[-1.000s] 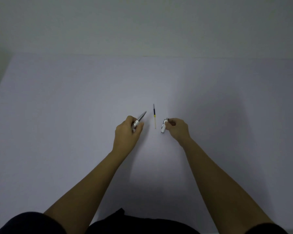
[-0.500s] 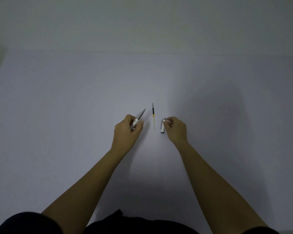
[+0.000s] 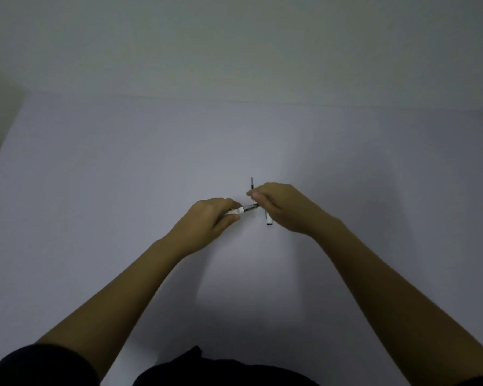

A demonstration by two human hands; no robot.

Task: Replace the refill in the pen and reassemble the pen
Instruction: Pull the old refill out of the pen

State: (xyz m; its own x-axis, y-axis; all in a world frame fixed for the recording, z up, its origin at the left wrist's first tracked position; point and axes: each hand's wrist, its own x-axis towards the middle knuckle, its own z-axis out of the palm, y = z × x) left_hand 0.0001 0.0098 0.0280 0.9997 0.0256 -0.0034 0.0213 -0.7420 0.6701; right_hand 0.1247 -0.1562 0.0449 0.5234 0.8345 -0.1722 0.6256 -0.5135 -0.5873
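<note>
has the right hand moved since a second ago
Yes. The right hand has moved left, over the refill lying on the table, to meet the pen held by the left hand. Before, it sat right of the refill.

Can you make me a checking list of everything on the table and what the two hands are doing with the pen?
Surface: pale table, bare apart from the pen parts.
Job's things: pen body held between both hands; refill lies on the table, partly hidden behind the right hand; cap lies under the right hand.
Clutter: nothing seen.
Hands: left hand grips the pen body; right hand pinches its front end.
Cables: nothing seen.
Surroundings: plain wall behind.
</note>
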